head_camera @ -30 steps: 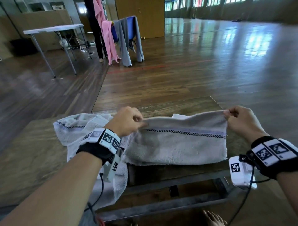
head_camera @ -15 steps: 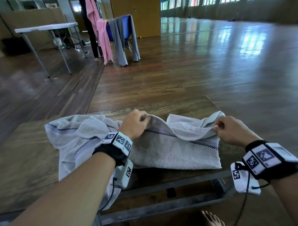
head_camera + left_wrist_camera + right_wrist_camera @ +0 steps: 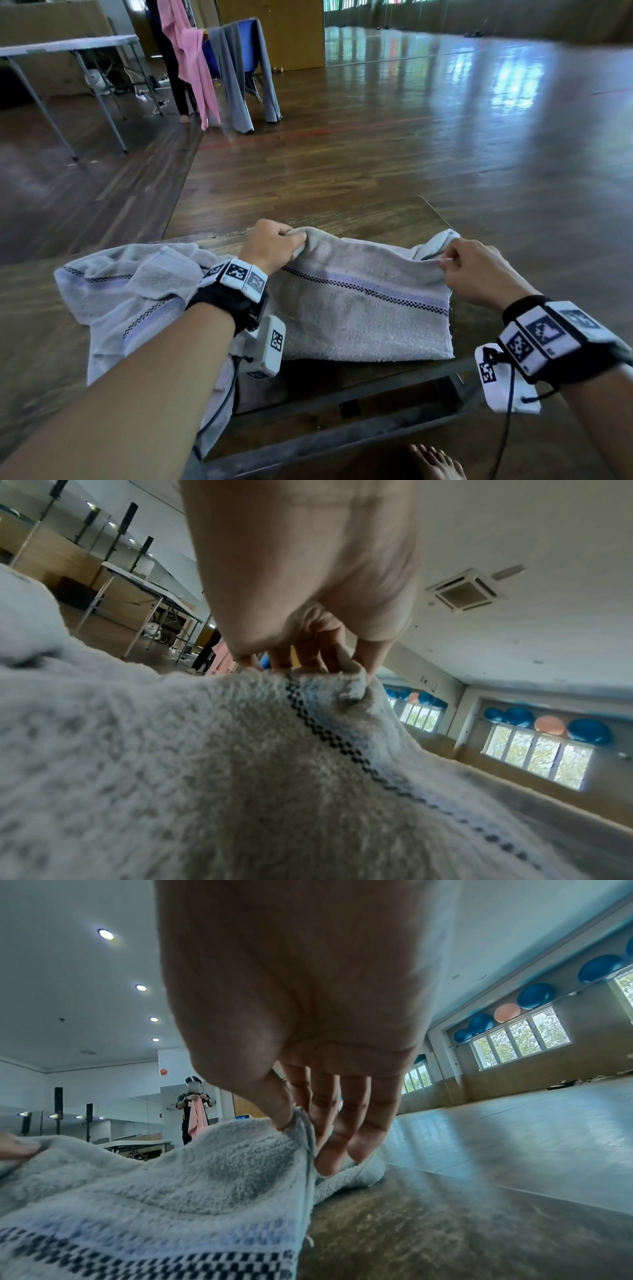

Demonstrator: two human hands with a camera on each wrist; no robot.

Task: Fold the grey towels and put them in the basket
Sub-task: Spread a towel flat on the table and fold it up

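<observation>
A grey towel (image 3: 359,308) with a dark checked stripe lies folded on the wooden table (image 3: 376,216). My left hand (image 3: 274,243) grips its far left corner, bunched under curled fingers (image 3: 308,653). At the far right corner my right hand (image 3: 476,267) pinches the towel's edge between thumb and fingers (image 3: 301,1121). The towel (image 3: 171,1191) fills the lower part of both wrist views. A second grey towel (image 3: 130,294) lies crumpled at the left, partly under my left forearm and hanging over the near edge. No basket is in view.
The table's near metal frame (image 3: 342,431) and my bare foot (image 3: 435,462) show below. Across the wooden floor stand a white folding table (image 3: 68,44) and a chair (image 3: 239,68) draped with grey and pink cloths. A person (image 3: 193,1110) holds a pink cloth far off.
Both hands carried the towel's held edge down and away over the rest of the towel. The towel, stretched taut a second ago, now lies slack on the table.
</observation>
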